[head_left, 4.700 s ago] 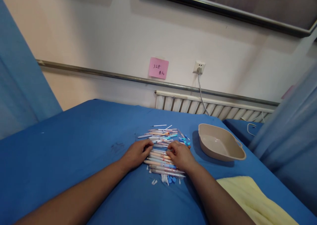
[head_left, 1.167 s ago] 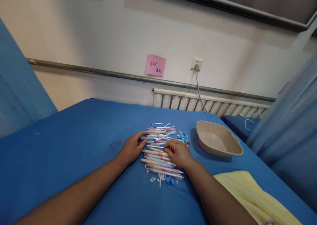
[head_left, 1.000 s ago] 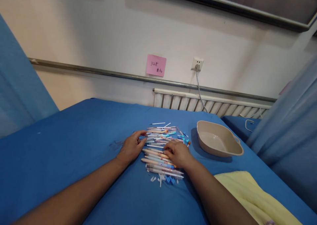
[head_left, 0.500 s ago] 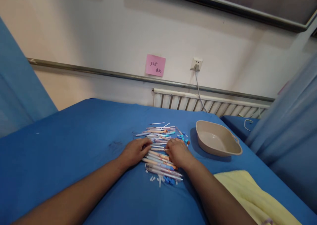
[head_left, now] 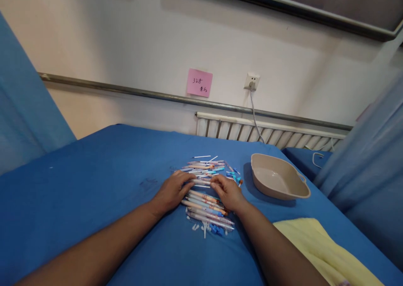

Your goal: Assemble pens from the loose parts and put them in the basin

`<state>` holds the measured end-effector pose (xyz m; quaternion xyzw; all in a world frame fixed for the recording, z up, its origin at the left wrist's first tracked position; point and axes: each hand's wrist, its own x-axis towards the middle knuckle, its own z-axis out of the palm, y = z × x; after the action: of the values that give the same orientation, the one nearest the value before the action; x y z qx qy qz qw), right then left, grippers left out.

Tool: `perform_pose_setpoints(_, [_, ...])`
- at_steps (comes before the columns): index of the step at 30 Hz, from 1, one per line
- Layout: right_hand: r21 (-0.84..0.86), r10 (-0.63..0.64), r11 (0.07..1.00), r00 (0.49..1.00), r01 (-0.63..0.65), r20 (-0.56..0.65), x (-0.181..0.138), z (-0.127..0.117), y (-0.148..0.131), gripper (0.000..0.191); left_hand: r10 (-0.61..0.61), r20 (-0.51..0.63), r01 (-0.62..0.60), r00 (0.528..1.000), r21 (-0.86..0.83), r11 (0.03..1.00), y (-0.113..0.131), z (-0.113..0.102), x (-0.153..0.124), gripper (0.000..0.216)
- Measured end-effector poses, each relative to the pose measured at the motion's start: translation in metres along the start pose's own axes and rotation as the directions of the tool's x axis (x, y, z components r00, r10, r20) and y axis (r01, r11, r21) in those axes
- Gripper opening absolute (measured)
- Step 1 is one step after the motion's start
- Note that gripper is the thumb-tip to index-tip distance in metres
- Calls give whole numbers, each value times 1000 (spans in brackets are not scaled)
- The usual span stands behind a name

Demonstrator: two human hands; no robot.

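My left hand [head_left: 174, 191] and my right hand [head_left: 229, 192] face each other over a heap of pens. A pale pen [head_left: 200, 181] spans the gap between them, with my fingers closed around its two ends. Just below lies a thin white refill [head_left: 201, 186]. Nearer to me, several pens [head_left: 206, 210] in orange, blue and clear plastic lie side by side. Beyond my hands, more pens and white refills [head_left: 201, 156] are scattered. Small blue parts [head_left: 217, 229] and white bits [head_left: 197, 227] sit at the near end.
A beige plastic basin [head_left: 277, 179] stands right of the pens, and a yellow cloth [head_left: 311, 240] lies nearer on that side. All rest on a blue-covered bed [head_left: 138, 152]. Blue curtains [head_left: 28, 97] hang at both sides. A radiator [head_left: 233, 128] runs along the wall behind.
My right hand's fingers and thumb have shifted and now pinch the near pen's right end. A pen now bridges my hands where they were lower among the pens. The view has moved slightly.
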<state>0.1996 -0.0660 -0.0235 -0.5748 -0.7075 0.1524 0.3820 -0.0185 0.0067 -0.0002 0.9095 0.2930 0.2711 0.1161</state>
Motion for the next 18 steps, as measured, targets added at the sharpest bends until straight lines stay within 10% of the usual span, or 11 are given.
perform_pose_setpoints(18, [207,14,978,999,-6,-37,2,15,15,15,-141,-1,139,990,-170,976,5,1,-1,42])
